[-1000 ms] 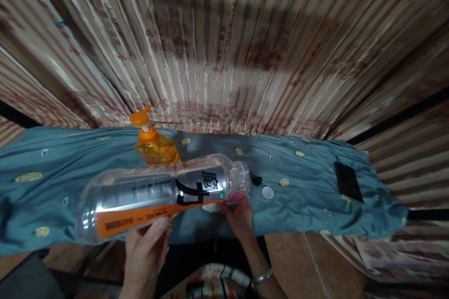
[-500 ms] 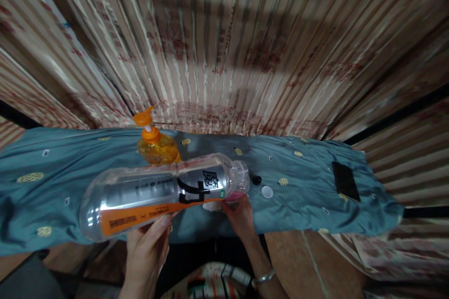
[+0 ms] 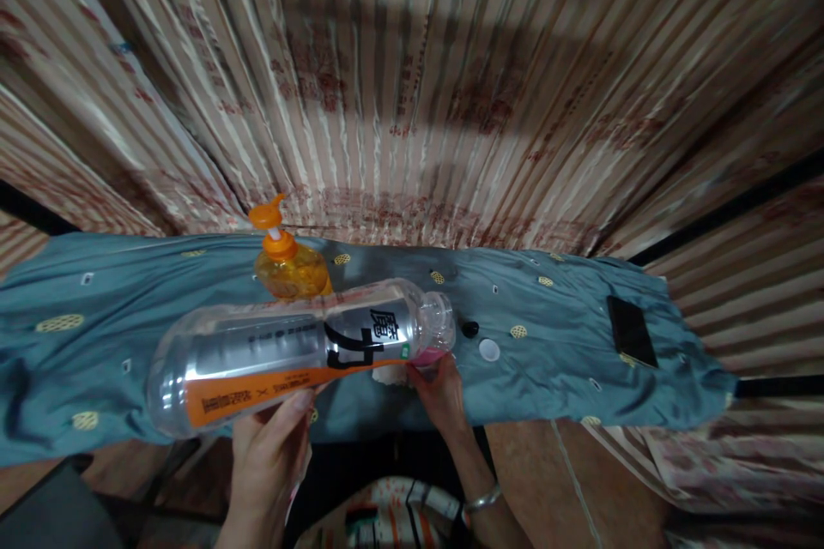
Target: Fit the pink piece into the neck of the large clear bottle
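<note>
My left hand grips a large clear plastic bottle from below. The bottle has a silver and orange label with black characters. It lies on its side in the air, with its open-looking neck pointing right. Just under the neck, my right hand pinches a small pink, see-through item; its kind is hard to make out, since the bottle and fingers hide part of it. Something white and crumpled shows beneath the bottle, left of my right fingers.
Behind the bottle stands a yellow pump bottle with an orange top. A small black cap-like piece and a white disc lie right of the neck. Farther right rests a black phone. A teal cloth covers the table; striped curtains hang behind.
Both hands keep their grips and the bottle stays almost level. It has shifted only very slightly, and the pink item shows a little more beneath the neck.
</note>
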`<state>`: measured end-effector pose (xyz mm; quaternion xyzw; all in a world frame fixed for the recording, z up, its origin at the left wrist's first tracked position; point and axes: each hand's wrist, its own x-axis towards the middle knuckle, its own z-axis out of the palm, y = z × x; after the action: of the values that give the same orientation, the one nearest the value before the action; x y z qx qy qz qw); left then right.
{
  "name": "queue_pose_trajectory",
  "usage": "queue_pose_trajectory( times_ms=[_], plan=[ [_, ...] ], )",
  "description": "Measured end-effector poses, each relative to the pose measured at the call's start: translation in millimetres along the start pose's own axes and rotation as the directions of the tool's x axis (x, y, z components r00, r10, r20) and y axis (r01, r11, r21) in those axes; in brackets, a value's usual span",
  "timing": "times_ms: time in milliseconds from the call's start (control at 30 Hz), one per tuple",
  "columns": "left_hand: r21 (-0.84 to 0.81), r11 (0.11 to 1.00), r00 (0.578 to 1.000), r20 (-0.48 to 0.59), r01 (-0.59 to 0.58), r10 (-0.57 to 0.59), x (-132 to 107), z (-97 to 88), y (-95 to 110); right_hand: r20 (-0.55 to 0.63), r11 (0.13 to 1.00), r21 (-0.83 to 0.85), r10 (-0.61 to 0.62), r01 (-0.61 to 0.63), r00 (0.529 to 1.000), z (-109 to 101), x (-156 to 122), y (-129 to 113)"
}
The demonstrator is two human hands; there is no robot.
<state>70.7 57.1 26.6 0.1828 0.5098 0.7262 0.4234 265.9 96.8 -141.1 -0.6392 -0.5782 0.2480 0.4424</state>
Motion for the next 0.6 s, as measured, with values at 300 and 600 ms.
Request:
queue_pose_trajectory(
  times_ms=[300,600],
  plan=[
    [-0.03,0.999,0.998,0.052,-0.024,0.026,1.6,-6.3,-6.7,0.013,1.0,-0.019,0.009,-0.009,1.0,1.1,-1.8,3.6],
    [-0.07,0.996,0.999,0.019,-0.048,0.05,2.9,-3.3,-5.5,-0.017,0.997,-0.061,-0.051,0.05,0.999,1.8,-2.1,4.8]
  ],
)
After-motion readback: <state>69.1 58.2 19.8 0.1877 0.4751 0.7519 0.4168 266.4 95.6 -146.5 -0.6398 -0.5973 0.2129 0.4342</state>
